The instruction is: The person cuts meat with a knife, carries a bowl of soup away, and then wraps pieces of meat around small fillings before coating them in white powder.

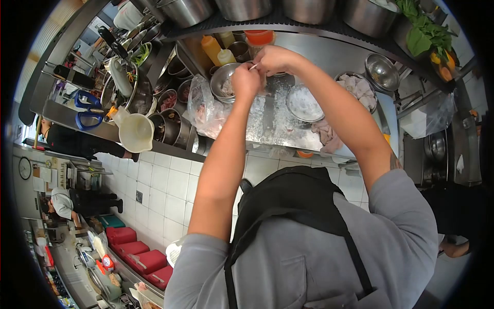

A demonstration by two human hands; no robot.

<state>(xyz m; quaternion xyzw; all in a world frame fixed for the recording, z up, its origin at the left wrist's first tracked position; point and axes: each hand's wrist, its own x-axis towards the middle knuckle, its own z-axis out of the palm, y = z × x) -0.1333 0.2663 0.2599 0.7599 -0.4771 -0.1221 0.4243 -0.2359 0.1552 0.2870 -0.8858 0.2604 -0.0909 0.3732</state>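
Observation:
My left hand (247, 81) is closed over the right side of a steel bowl (218, 85) that holds pale pieces. My right hand (275, 58) meets it from the right, fingers pinched together. Between the fingertips shows a thin whitish bit; I cannot tell what it is. Below and right of the hands stands a bowl of white powder (304, 102), and powder is scattered over the steel counter (265, 123). Pale raw meat (328, 136) lies at the front edge, and more fills a round container (356, 91) past my right forearm. A clear plastic bag (203, 105) with pinkish contents sits left.
Squeeze bottles (211, 48) and a red-orange tub (259, 37) stand behind the hands. Large pots (244, 9) line the shelf above. An empty steel bowl (382, 72) is at right. Blue-handled scissors (88, 110) and a pitcher (136, 133) hang left. Other people (64, 203) stand nearby.

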